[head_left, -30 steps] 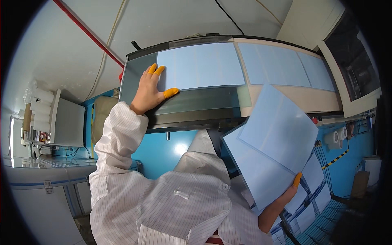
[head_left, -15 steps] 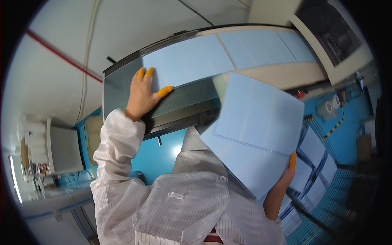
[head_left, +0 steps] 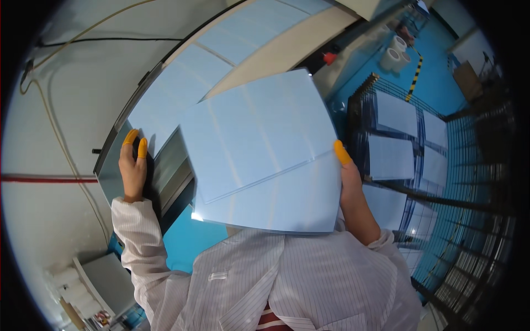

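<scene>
My right hand [head_left: 351, 179] grips the right edge of a small stack of flat, light-blue glossy sheets [head_left: 259, 138], held tilted in front of my chest. Its yellow-capped thumb lies on the edge; its other fingers are hidden underneath. The top sheet is set back from the lower one, leaving a strip of that one bare. At the left, my left hand [head_left: 133, 171] has two yellow-capped fingers stretched out and apart at the near end of another light-blue sheet [head_left: 171, 88] on the conveyor-like machine bed. Its thumb is out of sight.
More blue sheets [head_left: 251, 30] lie in a row along the cream bed [head_left: 287, 55]. A dark wire rack [head_left: 450, 160] holding several pale panels stands close on my right. A red knob [head_left: 329, 58] juts from the machine's side. White rolls [head_left: 391, 58] stand on the blue floor.
My view has turned to the right. The held stack has swung leftward and more level, now overlapping the bed. My left hand stays by the bed sheet's end, its thumb no longer showing.
</scene>
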A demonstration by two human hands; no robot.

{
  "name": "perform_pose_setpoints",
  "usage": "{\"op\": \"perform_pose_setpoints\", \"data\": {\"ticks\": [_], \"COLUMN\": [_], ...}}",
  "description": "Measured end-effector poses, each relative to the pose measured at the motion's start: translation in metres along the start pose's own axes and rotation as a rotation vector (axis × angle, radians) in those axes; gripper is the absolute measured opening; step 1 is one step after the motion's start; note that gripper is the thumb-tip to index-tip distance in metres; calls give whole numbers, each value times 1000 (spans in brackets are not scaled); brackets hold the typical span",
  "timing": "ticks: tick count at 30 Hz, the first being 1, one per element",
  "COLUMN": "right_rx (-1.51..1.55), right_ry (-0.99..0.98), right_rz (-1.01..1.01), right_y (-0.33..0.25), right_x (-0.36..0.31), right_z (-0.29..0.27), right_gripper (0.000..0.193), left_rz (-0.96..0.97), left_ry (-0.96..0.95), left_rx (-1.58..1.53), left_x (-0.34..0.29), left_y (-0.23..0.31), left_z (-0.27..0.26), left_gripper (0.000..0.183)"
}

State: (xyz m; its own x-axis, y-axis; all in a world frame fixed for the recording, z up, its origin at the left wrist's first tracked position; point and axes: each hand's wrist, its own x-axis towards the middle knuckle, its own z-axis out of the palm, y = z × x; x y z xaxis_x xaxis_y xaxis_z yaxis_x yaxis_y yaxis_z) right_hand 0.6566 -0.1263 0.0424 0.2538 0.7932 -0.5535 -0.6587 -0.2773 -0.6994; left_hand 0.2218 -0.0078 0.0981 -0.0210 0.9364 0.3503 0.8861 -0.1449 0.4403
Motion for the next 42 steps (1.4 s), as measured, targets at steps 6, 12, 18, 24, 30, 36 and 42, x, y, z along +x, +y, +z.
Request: {"op": "perform_pose_setpoints", "data": {"ticks": [6, 12, 18, 24, 30, 36, 42], "right_rx": [238, 130, 128, 313, 100, -61, -16], "right_ry": [-95, -333, -145, -141, 129, -65, -11], "right_rz": [115, 129, 158, 73, -68, -205, -263], "right_y": [3, -4, -26, -22, -26, -31, -24], "right_x": [-2, -8, -16, 7, 12, 3, 0], "right_z": [7, 6, 9, -29, -32, -20, -31], "right_gripper": [28, 29, 25, 22, 25, 30, 32], "left_rz": [109, -246, -256, -496, -690, -647, -410], "left_ry": [-136, -122, 107, 245, 295, 514, 129], "left_rx": [-446, -1079, -1046, -768, -544, -379, 269], "left_x": [-13, -38, -26, -82, -127, -69, -58], "left_y": [56, 107, -32, -118, -157, -102, -82], "left_z": [2, 9, -22, -109, -105, -68, -66], "left_gripper": [28, 19, 39, 35, 23, 31, 60]}}
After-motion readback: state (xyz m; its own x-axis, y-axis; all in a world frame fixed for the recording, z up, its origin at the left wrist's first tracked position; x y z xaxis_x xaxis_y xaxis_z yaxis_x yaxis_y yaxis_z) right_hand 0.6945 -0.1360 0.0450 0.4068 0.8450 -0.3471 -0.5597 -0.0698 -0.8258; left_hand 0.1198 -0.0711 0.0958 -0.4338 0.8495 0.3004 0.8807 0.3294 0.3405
